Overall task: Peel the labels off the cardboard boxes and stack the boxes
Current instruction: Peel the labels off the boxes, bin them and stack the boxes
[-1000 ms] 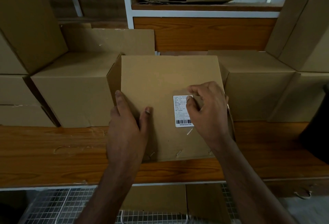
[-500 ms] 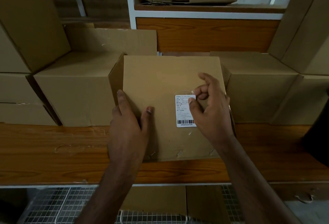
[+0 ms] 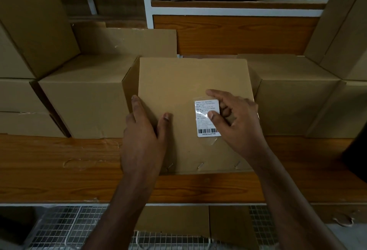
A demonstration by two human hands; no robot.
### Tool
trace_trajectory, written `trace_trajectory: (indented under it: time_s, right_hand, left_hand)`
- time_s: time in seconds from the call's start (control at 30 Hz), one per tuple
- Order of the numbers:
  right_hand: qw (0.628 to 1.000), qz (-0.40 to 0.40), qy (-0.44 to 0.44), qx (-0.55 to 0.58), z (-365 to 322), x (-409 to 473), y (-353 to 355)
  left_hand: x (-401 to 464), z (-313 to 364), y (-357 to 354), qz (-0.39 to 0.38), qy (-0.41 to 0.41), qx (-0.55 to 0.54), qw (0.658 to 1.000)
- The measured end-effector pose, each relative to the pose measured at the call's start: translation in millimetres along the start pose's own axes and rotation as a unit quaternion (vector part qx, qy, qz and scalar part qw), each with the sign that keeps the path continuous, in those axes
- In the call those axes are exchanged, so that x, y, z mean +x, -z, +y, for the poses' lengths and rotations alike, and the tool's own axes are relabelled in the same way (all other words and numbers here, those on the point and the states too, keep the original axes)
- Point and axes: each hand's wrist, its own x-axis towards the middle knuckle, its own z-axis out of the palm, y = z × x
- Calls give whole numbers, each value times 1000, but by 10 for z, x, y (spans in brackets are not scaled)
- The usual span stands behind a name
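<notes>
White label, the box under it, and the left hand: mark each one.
white label (image 3: 206, 122), head view, printed face above the barcode.
box (image 3: 184, 78), head view, bare top face.
left hand (image 3: 142, 138), head view, back of the hand.

Two bare forearms, no sleeves, left hand, right hand, short fingernails

We have a box on the counter, a label on the right of its top face. Our left hand rests on its near left part, our right hand on the label's right edge. More boxes stand left and right of it, a shelf behind.
</notes>
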Motion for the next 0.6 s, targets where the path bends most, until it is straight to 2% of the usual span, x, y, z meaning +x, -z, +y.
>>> trace_trajectory:
  time_s: [0.2, 0.27, 0.43, 0.6]
  right_hand:
    - [990, -2, -44, 134, 14, 14, -27]
    - [991, -9, -43, 124, 10, 35, -22]
    - [999, -23, 25, 25, -8, -21, -1]
    - [999, -37, 26, 17, 38, -54, -11]
  left_hand:
    - [51, -15, -27, 6, 5, 10, 1000]
    - [66, -12, -34, 6, 7, 16, 1000]
    - [105, -26, -56, 4, 10, 15, 1000]
    - [119, -32, -68, 7, 6, 17, 1000]
